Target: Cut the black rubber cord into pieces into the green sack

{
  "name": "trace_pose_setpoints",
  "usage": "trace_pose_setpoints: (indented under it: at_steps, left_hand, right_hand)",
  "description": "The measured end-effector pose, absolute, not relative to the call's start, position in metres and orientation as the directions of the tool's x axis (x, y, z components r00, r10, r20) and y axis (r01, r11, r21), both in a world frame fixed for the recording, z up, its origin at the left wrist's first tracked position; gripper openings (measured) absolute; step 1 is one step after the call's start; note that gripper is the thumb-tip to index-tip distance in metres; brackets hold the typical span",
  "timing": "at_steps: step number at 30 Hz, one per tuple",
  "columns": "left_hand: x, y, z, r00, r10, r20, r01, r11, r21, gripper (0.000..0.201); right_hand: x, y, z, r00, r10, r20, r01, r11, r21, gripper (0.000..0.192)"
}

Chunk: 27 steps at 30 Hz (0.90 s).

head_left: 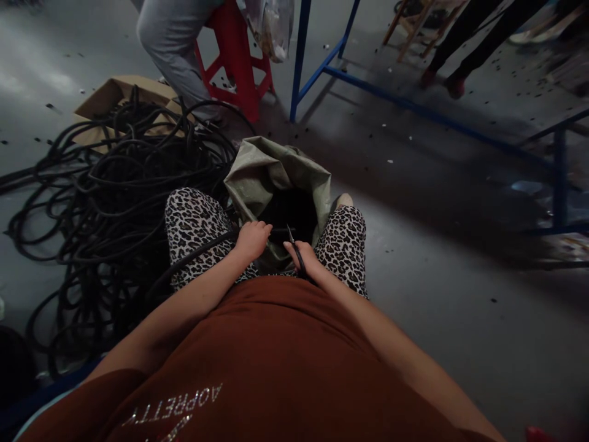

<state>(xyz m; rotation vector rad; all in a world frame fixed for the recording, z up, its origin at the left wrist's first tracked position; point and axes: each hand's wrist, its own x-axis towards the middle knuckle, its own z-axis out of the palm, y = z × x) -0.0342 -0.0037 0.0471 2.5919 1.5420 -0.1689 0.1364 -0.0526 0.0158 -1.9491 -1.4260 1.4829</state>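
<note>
My left hand (253, 239) is closed around a black rubber hose or cord (202, 248), which runs back over my left thigh toward the pile. A short length of it pokes out past my fingers, over the mouth of a grey-green woven sack (251, 178). In my right hand (306, 256) is a pair of scissors (298, 261) with dark handles, its blades pointing up near the end of the cord. The sack stands between my knees with its top folded outward. Its inside is too dark to make out.
A big tangle of black cord (105, 196) spreads on the floor at my left, partly in a cardboard box (129, 92). Ahead are a red plastic stool (234, 61) with a seated person, and a blue metal frame (368, 92). Another person's legs (478, 37) show at the upper right.
</note>
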Motion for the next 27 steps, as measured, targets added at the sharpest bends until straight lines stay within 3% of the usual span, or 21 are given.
trace_pose_setpoints:
  at_steps: [9, 18, 27]
  left_hand:
    - [-0.0355, -0.0028, 0.0424, 0.449, 0.877, -0.171, 0.893, -0.444, 0.073, 0.032]
    - [-0.0363, -0.001, 0.0433, 0.399, 0.898, -0.186, 0.917, -0.387, 0.097, 0.032]
    - [-0.0364, -0.0002, 0.0438, 0.384, 0.909, -0.164, 0.923, -0.373, 0.094, 0.032]
  right_hand:
    - [0.1378, -0.0513, 0.022, -0.022, 0.812, -0.583, 0.54, -0.481, -0.69, 0.036]
    - [0.1366, -0.051, 0.0219, 0.0, 0.751, -0.66, 0.381, -0.61, -0.694, 0.042]
    - [0.1374, -0.0529, 0.0196, -0.153, 0.796, -0.586, 0.528, -0.436, -0.729, 0.043]
